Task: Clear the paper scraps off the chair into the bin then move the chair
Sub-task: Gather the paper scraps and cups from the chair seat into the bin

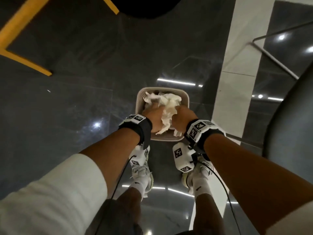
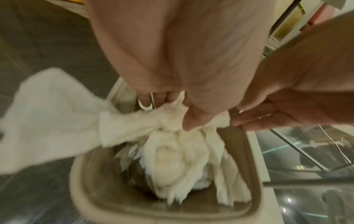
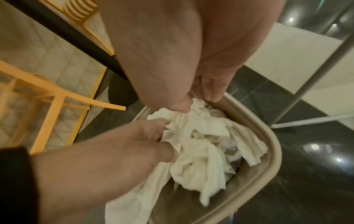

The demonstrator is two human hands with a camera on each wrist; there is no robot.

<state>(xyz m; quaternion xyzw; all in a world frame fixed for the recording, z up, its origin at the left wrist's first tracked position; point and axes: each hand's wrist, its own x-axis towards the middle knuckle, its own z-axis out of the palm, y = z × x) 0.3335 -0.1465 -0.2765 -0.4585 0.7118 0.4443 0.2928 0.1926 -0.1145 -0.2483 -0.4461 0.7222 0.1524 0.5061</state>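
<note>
A beige bin (image 1: 186, 99) stands on the dark floor in front of my feet, and both hands are over it. White crumpled paper scraps (image 1: 166, 106) fill its mouth and bunch up between my hands. My left hand (image 1: 153, 114) grips the scraps between thumb and curled fingers (image 2: 168, 116), and a loose sheet (image 2: 57, 113) trails out over the bin rim (image 2: 80, 181). My right hand (image 1: 182, 116) pinches the top of the scraps (image 3: 201, 144) between thumb and fingers (image 3: 195, 104), just inside the far rim (image 3: 272, 144).
A yellow chair frame (image 1: 22, 60) stands on the floor at the upper left (image 3: 47, 98). A grey rounded seat (image 1: 291, 124) with a thin metal leg (image 1: 277, 60) is close on my right. A black round base (image 1: 144, 7) lies ahead. A white plastic fork (image 1: 145, 97) sits in the bin.
</note>
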